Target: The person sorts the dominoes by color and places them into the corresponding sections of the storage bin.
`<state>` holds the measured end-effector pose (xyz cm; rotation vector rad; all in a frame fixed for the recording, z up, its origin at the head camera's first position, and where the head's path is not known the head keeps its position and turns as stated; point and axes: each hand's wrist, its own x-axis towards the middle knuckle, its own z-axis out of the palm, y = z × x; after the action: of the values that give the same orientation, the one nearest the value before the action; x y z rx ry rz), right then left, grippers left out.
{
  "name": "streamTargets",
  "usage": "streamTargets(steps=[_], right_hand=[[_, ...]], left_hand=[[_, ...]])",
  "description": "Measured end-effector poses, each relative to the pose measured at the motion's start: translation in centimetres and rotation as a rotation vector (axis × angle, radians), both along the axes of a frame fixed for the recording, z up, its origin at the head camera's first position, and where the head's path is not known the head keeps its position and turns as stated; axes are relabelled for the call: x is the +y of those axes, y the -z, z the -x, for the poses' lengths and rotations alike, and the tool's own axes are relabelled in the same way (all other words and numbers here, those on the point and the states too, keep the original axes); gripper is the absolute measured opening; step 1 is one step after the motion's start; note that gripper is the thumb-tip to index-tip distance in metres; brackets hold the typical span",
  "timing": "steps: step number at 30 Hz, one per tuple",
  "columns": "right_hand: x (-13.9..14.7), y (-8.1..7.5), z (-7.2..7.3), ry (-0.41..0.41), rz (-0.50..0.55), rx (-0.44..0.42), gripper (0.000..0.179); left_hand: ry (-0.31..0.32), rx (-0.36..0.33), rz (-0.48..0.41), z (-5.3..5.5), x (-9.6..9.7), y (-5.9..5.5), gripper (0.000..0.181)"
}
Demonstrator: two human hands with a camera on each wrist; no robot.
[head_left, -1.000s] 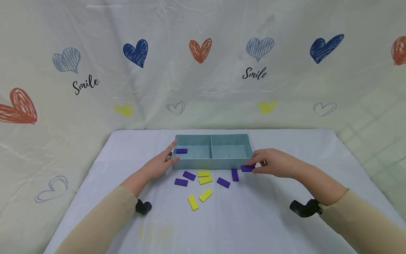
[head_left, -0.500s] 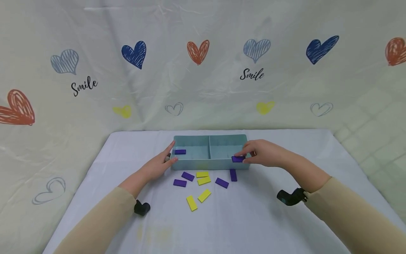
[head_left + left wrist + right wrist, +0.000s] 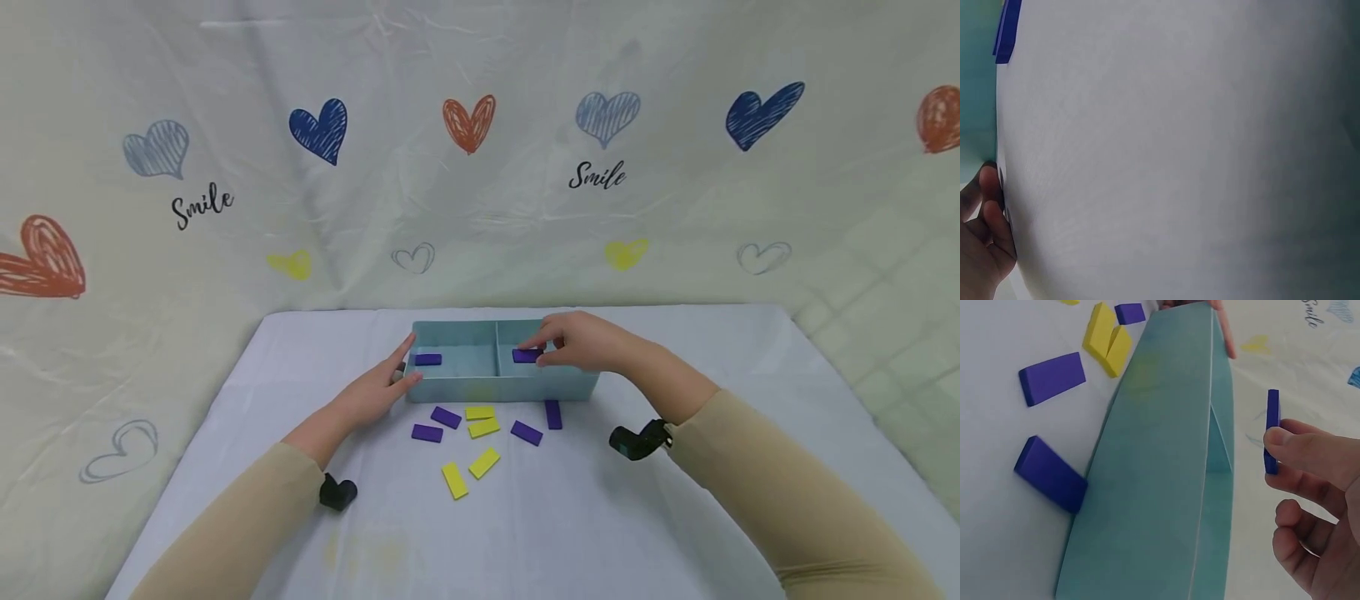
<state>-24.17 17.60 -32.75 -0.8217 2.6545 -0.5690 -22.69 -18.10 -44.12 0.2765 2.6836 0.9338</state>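
Note:
A teal box (image 3: 465,389) with two compartments stands near the back of the table. My right hand (image 3: 585,340) pinches a purple rectangular block (image 3: 1272,412) between thumb and fingers, above the right compartment. At the box's left end my left hand (image 3: 375,392) rests, its thumb by the front corner and its index finger stretched along the left side. One more purple block (image 3: 428,360) lies inside the left compartment. In the left wrist view, the left hand's fingertips (image 3: 991,181) touch the box, with the other fingers bent.
Several purple blocks (image 3: 527,432) and several yellow blocks (image 3: 484,462) lie loose on the white tablecloth (image 3: 570,517) in front of the box. One purple block (image 3: 553,414) is close to its front wall. A cloth printed with hearts (image 3: 470,123) hangs behind.
My right hand has lifted the purple block from in front of the box's right corner and carried it left and back, over the right compartment. The left hand stays at the box.

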Motion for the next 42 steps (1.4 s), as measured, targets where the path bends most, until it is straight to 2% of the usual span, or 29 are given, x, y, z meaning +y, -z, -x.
streamTargets(steps=[8, 22, 29, 42], right_hand=[[-2.3, 0.4, 1.6, -0.024, -0.011, 0.012, 0.033], [-6.7, 0.3, 4.0, -0.045, -0.056, -0.016, 0.033], [-8.5, 1.4, 4.9, -0.041, -0.09, 0.022, 0.032], [-11.2, 3.4, 5.3, -0.104, -0.116, 0.08, 0.034]], left_hand=[[0.001, 0.014, -0.011, 0.0, 0.0, 0.0, 0.072], [-0.008, 0.003, -0.004, 0.0, -0.1, -0.2, 0.072], [-0.01, -0.013, 0.012, 0.0, -0.1, -0.2, 0.074], [0.001, 0.0, 0.009, -0.1, 0.0, -0.3, 0.072]])
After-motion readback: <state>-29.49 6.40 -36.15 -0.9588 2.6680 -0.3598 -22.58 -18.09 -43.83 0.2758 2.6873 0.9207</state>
